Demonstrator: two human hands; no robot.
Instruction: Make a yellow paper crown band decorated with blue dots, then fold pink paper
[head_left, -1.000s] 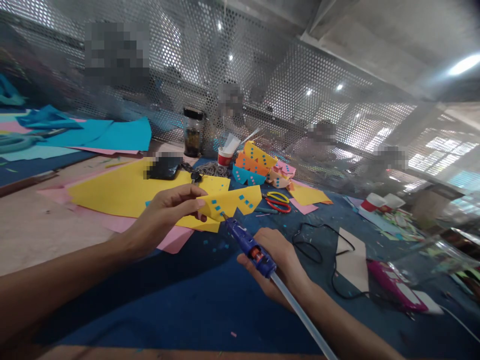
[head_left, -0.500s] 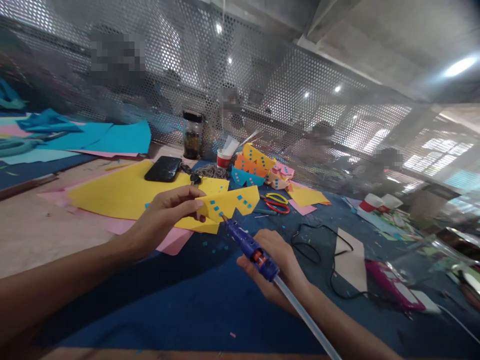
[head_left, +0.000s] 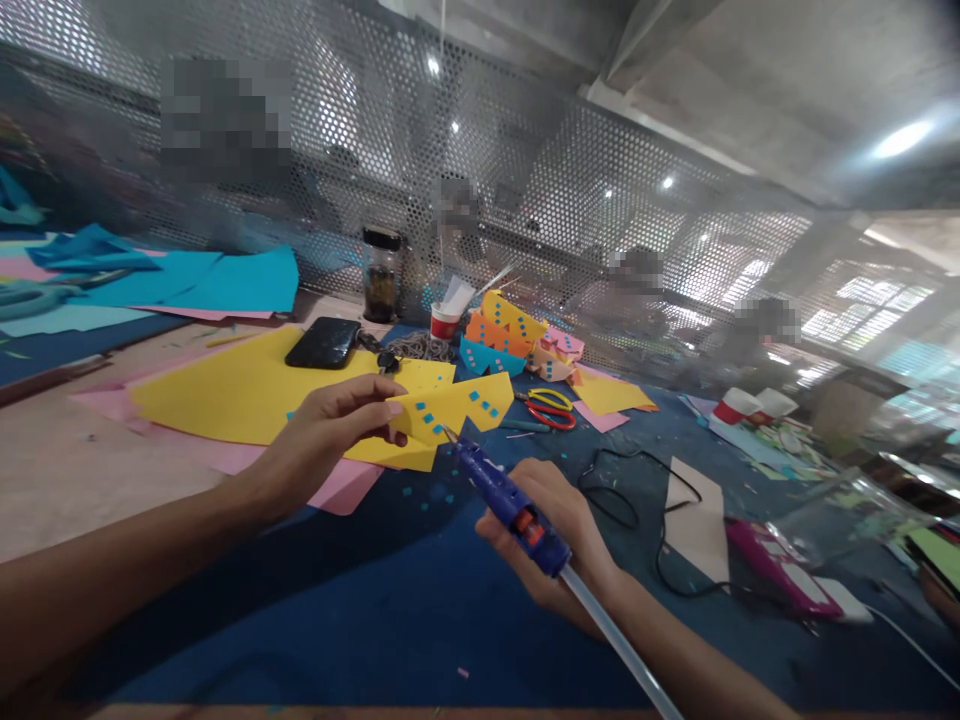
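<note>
My left hand (head_left: 324,438) pinches a folded yellow paper piece (head_left: 448,411) dotted with small blue squares and holds it just above the table. My right hand (head_left: 559,530) is wrapped around a blue glue gun (head_left: 510,503) with a clear glue stick (head_left: 615,645) sticking out of its back. The gun's nozzle touches the lower edge of the yellow piece, near the fold.
A large yellow sheet (head_left: 225,385) on pink paper lies at the left with a black phone (head_left: 324,343) on it. Finished paper shapes (head_left: 514,335), scissors (head_left: 551,408), a jar (head_left: 380,273), a red cup (head_left: 444,321) and a black cord (head_left: 637,500) lie behind. A perforated metal screen (head_left: 525,180) rises behind the table.
Both hands and the glue gun stay almost in place. The view has drifted slightly, and the gun has slipped a little to the right.
</note>
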